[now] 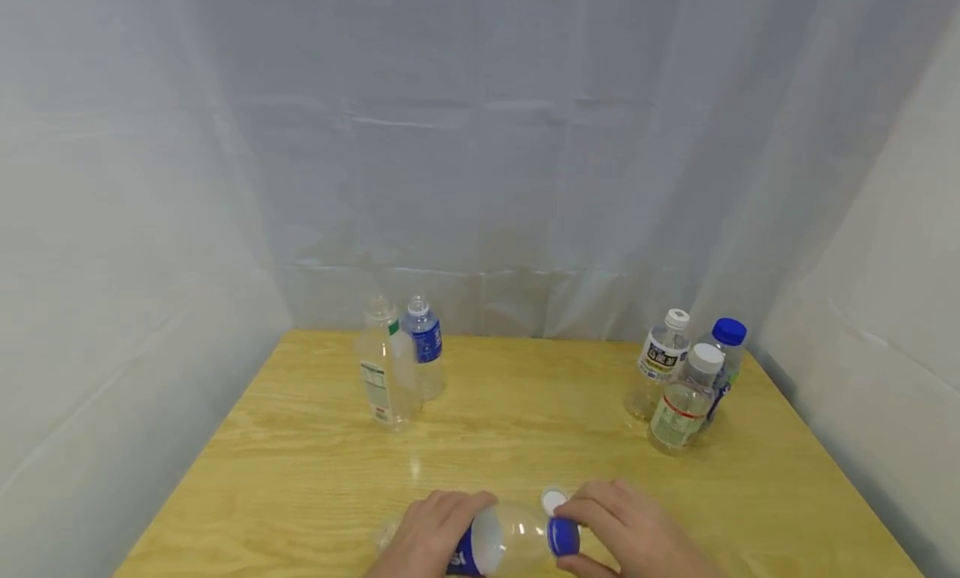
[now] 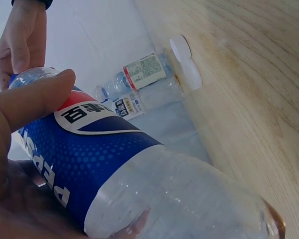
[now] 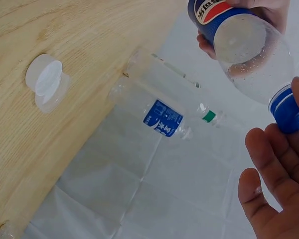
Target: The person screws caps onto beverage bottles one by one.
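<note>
A clear plastic Pepsi bottle (image 1: 517, 540) with a blue label (image 2: 79, 144) lies tilted on its side above the front of the table, its neck pointing right. Around its label wrap the fingers and thumb of my left hand (image 1: 435, 532). A blue bottle cap (image 3: 286, 112) sits on the neck, and my right hand (image 1: 633, 532) pinches it between thumb and fingers. Just beyond the bottle, two white caps lie together on the wood: one cap (image 3: 40, 72) overlaps a more see-through cap (image 3: 57, 97).
At the back left stand two bottles without caps, a tall clear bottle (image 1: 388, 370) and a blue-labelled bottle (image 1: 427, 345). Grouped at the right are two white-capped bottles (image 1: 678, 416) and a blue-capped bottle (image 1: 729, 336). Pale sheeting (image 1: 480, 186) surrounds the wooden table (image 1: 300, 453).
</note>
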Demonstrator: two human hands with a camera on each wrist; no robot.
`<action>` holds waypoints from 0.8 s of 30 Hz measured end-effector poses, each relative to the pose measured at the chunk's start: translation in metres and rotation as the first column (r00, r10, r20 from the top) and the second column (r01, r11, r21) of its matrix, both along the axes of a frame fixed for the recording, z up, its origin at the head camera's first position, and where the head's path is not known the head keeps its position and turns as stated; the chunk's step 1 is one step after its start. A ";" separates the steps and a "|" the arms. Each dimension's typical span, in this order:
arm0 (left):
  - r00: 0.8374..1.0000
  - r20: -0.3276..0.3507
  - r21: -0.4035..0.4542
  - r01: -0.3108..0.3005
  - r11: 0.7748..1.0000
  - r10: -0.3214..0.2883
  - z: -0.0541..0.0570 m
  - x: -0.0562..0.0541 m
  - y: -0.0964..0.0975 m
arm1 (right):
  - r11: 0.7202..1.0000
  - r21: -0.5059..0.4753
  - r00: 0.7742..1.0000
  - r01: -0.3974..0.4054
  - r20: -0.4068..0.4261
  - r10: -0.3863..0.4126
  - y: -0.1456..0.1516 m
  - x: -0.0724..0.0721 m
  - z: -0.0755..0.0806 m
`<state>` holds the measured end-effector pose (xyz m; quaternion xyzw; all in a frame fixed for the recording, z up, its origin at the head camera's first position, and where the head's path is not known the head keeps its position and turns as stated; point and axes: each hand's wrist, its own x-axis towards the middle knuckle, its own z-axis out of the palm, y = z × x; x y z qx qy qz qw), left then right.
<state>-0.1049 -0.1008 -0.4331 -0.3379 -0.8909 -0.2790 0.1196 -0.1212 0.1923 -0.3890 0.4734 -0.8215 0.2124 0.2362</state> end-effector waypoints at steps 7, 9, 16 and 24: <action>0.994 0.103 -0.036 -0.020 0.999 0.023 0.007 0.005 0.004 | 0.992 0.030 0.992 0.124 0.013 -0.125 -0.004 0.004 -0.005; 0.990 0.140 -0.038 -0.020 0.999 0.025 0.008 0.005 0.005 | 0.990 0.016 0.990 0.140 0.000 -0.140 -0.005 0.005 -0.006; 1.000 -0.008 0.026 -0.019 0.999 0.019 0.003 0.005 0.010 | 0.975 -0.070 0.974 0.211 0.104 -0.203 -0.013 0.008 -0.009; 0.997 -0.072 0.026 -0.023 0.999 0.025 -0.003 0.002 0.010 | 0.955 -0.121 0.935 0.271 0.271 -0.231 -0.019 0.009 -0.012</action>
